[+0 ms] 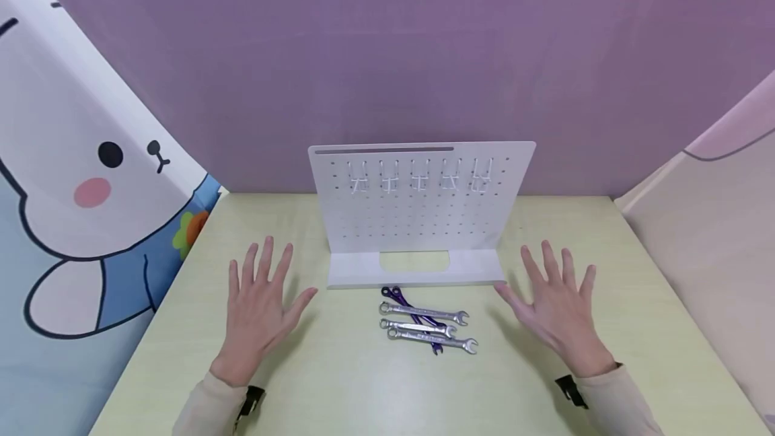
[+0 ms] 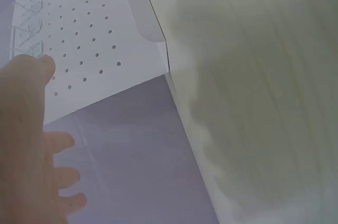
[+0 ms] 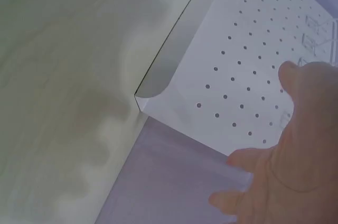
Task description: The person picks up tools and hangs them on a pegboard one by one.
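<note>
My left hand [image 1: 257, 311] is spread over the table left of the pegboard, fingers straight and holding nothing. On the other side my right hand [image 1: 560, 315] is spread the same way, its thumb tip overlapping the board's base corner in the head view. Between the hands lies a small pile of wrenches: several silver combination wrenches [image 1: 432, 340] across darker purple ones [image 1: 397, 295]. Behind them stands the white pegboard [image 1: 418, 221], with a row of clear double hooks [image 1: 420, 177] along its upper part. Both wrist views show the board's holes beyond each hand.
The pale wooden table [image 1: 339, 389] ends at a purple backdrop [image 1: 424, 52]. A cartoon-printed curtain [image 1: 91, 153] borders the left side, and a pale curtain [image 1: 714, 241] the right. The pegboard's flat base [image 1: 357, 271] has a cut-out in its middle.
</note>
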`<move>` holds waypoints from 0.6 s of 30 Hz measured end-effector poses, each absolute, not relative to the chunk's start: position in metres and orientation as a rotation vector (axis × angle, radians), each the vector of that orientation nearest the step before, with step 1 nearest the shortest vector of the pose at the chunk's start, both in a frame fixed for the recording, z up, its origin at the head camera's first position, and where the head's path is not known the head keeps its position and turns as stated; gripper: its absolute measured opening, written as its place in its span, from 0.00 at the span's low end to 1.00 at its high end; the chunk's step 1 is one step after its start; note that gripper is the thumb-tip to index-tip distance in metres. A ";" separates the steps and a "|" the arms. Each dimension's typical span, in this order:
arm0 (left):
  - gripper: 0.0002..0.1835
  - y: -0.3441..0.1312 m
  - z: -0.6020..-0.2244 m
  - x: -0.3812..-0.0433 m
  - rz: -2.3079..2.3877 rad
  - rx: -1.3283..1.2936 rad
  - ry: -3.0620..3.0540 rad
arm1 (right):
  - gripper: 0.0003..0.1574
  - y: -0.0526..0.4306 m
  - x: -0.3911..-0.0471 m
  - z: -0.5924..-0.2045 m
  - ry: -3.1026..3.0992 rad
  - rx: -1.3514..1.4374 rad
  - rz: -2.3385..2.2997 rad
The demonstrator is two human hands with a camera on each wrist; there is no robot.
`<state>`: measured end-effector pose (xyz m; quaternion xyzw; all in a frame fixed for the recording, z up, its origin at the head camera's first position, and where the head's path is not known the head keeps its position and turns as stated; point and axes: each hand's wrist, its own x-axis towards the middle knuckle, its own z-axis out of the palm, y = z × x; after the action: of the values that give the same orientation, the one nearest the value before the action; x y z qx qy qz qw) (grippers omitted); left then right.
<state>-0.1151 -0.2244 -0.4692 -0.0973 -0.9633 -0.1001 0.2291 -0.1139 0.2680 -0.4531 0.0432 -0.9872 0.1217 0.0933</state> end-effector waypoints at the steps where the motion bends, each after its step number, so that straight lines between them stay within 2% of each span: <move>1: 0.48 -0.224 -0.469 -0.116 -0.275 -0.274 -2.646 | 0.56 0.267 -0.114 -0.453 -2.928 0.125 0.355; 8: 0.46 -0.217 -0.470 -0.120 -0.334 -0.285 -2.722 | 0.53 0.258 -0.115 -0.453 -2.878 0.128 0.413; 15: 0.41 -0.203 -0.475 -0.124 -0.615 -0.307 -2.670 | 0.30 0.241 -0.116 -0.458 -2.651 0.234 0.715; 18: 0.38 -0.196 -0.476 -0.129 -0.819 -0.262 -2.634 | 0.25 0.234 -0.117 -0.460 -2.641 0.284 0.814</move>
<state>-0.1289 -0.1960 -0.4763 -0.0928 -0.9343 -0.2905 0.1844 -0.1172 0.2343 -0.4600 0.1005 -0.9350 0.2881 0.1805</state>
